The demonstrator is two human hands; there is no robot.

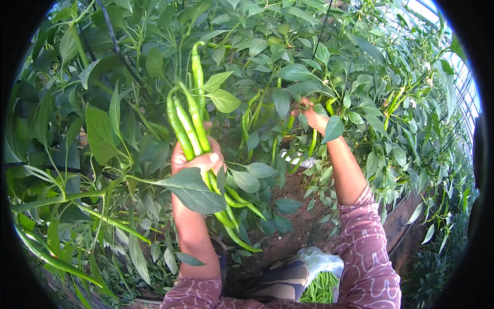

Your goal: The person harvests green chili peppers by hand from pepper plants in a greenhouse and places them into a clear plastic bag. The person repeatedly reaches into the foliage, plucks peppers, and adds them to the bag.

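Observation:
A bunch of long green chili peppers is clasped in my left hand, stems upward and tips hanging below the fist. A broad pepper leaf crosses in front of my left wrist. My right hand reaches among the pepper plants on the right. Leaves cover part of its fingers, so whether they grip anything is hidden. Close beneath that hand hangs a green pepper, and another curved pepper is just to its right.
Below, beside my knee, a clear plastic bag holds a heap of picked green peppers. Bare soil shows between the plants. Dark strings run up through the foliage. More peppers hang at the lower left.

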